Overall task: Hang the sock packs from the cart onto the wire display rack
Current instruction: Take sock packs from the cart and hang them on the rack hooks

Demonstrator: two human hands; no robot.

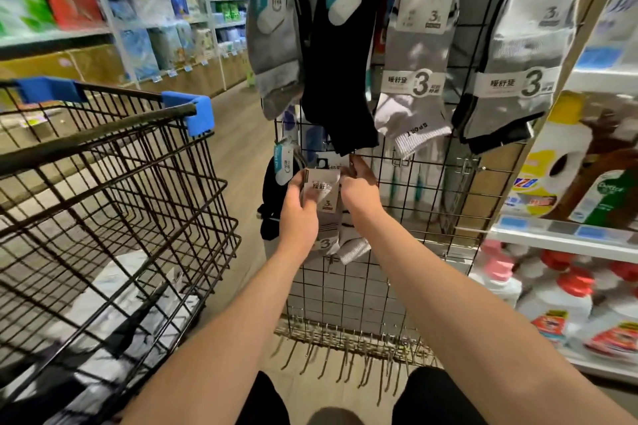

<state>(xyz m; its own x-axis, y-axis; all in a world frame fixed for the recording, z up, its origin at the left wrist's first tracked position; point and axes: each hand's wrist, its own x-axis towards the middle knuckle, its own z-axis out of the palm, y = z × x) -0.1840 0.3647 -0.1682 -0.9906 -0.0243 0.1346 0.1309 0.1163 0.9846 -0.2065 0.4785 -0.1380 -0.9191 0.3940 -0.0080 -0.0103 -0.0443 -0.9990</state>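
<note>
wire rack (431,190) | four sock packs (419,45) hung | cart (138,183): packs inside

The hook under the sock pack (322,198) cannot be seen: the pack's card and the right hand (359,191) cover it, so whether the pack hangs on the wire display rack (431,217) or is only held cannot be told. The left hand (298,214) hides the pack's left edge. The shelf goods (86,3) at far left are too blurred to name. The packs in the cart (114,203) are smeared behind its wires. The top edge cuts off the upper hanging packs (419,45).
</note>
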